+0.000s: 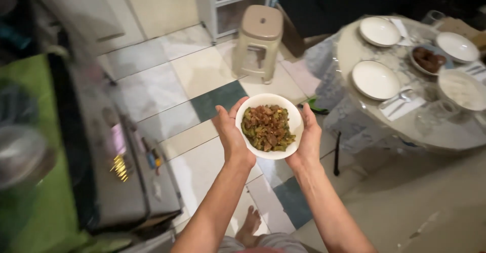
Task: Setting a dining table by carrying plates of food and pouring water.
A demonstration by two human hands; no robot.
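Both hands, left hand point(230, 134) and right hand point(307, 136), are gripping a full white bowl point(269, 126); it is not yet on the set worktop point(354, 45).

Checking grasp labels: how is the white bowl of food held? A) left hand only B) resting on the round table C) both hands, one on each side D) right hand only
C: the left hand and the right hand cup opposite sides of the white bowl, which is in the air over the tiled floor, apart from the round table.
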